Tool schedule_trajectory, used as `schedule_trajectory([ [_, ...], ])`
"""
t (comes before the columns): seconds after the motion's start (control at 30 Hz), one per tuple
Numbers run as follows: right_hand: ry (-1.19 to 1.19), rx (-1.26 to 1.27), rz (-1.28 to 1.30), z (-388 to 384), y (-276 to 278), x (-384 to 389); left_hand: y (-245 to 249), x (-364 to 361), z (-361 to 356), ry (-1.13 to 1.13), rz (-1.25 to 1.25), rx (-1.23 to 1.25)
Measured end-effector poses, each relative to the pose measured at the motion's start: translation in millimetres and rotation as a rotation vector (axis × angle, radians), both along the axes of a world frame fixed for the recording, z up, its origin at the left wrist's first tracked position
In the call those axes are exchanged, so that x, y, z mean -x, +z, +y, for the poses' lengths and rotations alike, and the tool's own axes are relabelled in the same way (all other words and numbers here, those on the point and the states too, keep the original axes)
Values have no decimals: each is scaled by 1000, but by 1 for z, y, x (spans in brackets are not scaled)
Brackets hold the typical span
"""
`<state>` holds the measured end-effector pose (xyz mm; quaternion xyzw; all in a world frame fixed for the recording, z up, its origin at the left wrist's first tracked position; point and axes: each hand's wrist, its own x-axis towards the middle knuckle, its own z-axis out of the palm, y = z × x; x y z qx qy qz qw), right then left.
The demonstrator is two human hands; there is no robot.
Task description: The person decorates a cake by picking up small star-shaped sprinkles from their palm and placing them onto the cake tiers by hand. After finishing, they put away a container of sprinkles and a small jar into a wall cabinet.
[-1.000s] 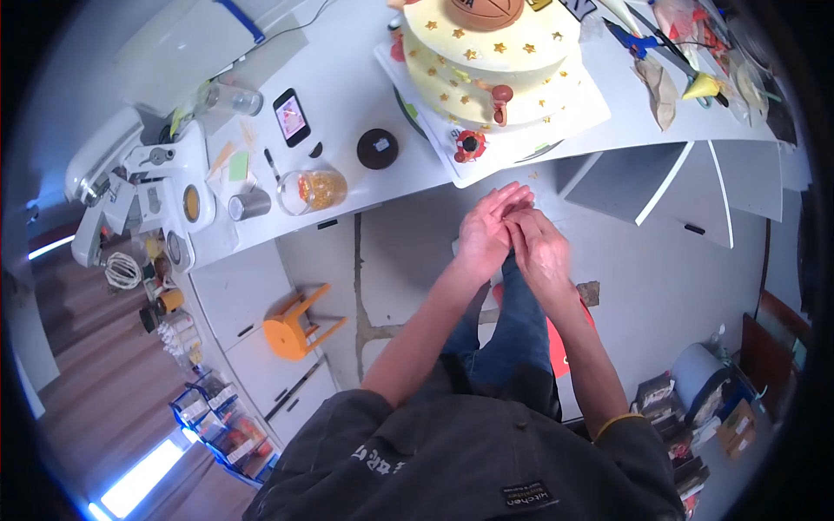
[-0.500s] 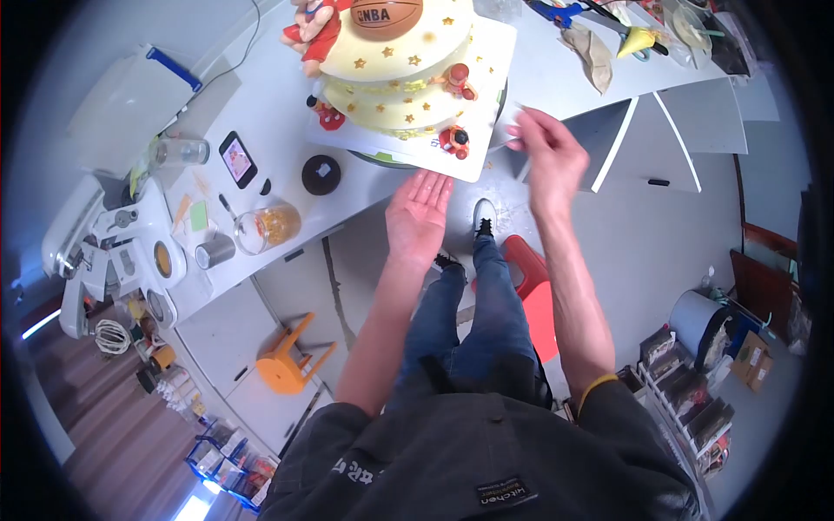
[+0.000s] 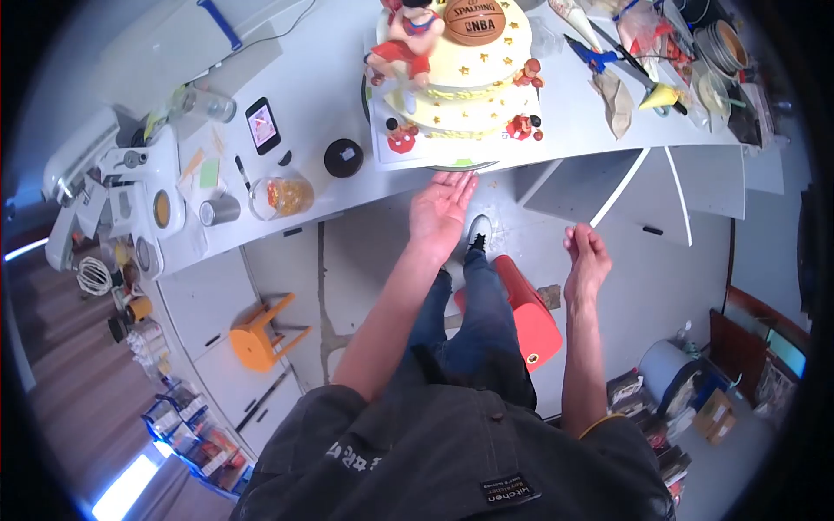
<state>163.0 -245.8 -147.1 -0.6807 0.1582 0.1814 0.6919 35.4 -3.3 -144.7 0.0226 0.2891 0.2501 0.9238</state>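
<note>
A two-tier pale yellow cake [image 3: 473,65] with gold stars stands on a square white board [image 3: 408,159]. On top sit an NBA basketball [image 3: 475,21] and a player figure [image 3: 408,39] in red. Small red-clad figures [image 3: 401,136] are set around the lower tier. Beneath the board the rim of a round turntable [image 3: 465,166] peeks out. My left hand [image 3: 441,213] is open, palm up, its fingertips at the turntable's near rim. Away from the cake, over the floor by the open cabinet door, my right hand [image 3: 588,263] has its fingers curled together; what they hold, if anything, is hidden.
Left of the cake lie a black round disc [image 3: 343,158], a phone [image 3: 262,126], a jar [image 3: 282,198] and a stand mixer [image 3: 130,178]. Blue-handled scissors [image 3: 593,56] and piping bags [image 3: 660,96] lie at right. Open cabinet doors [image 3: 621,187] jut out; a red stool [image 3: 532,326] stands below.
The cake and board have turned, so the near board edge now runs along the table edge. My right hand has drawn back and down from the board's corner. The view has shifted.
</note>
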Motion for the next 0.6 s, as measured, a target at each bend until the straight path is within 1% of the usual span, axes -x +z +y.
schedule_trajectory([
  [0.17, 21, -5, -14, -16, 24, 2, 6, -5, -7, -39, 15, -70],
  [0.27, 37, 3, -83, -9, 56, -13, 10, -6, -10, 8, 5, -3],
  [0.33, 105, 26, -168, 2, 81, -27, 0, -5, -10, 9, 8, -17],
  [0.4, 170, 29, -252, 20, 109, -36, 1, -2, -10, 8, 19, -51],
  [0.47, 227, 5, -321, 39, 133, -46, 8, 3, -10, 5, 96, -84],
  [0.53, 284, 5, -381, 54, 152, -52, 0, 18, -13, -11, 169, -69],
  [0.6, 335, 7, -447, 73, 167, -57, -6, 40, -16, -4, 176, -71],
])
